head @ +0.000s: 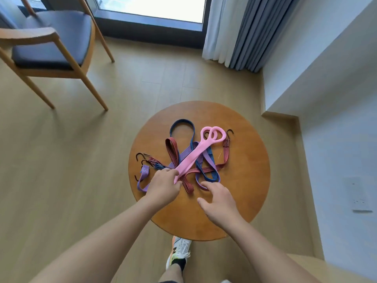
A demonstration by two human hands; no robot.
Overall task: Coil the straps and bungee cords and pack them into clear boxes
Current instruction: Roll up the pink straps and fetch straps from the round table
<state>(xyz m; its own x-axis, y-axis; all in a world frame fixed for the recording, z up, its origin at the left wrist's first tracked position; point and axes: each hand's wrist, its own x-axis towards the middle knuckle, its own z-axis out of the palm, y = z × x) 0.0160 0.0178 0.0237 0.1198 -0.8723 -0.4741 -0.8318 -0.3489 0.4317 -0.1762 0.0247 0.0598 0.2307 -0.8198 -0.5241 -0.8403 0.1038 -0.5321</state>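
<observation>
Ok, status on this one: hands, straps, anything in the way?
Left hand pinches pink strap, near end. Right hand open, holding nothing. Bungee cords tangled beneath the strap on table; no boxes in view.

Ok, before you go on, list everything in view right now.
pink strap: one, pink, diagonal atop the pile
red-striped bungee cord: at least one, red-black, mid-table
blue bungee cord: one, blue, looping toward far edge
purple bungee cord: at least one, purple, near-left
hooks: several, black, at cord ends
round table: one, brown wood, centre
chair: one, wood with dark seat, far left
curtains: two, grey and white, far right
shoe: one, white, under table's near edge
left hand: grips pink strap's near end
right hand: open, over table's near side
</observation>
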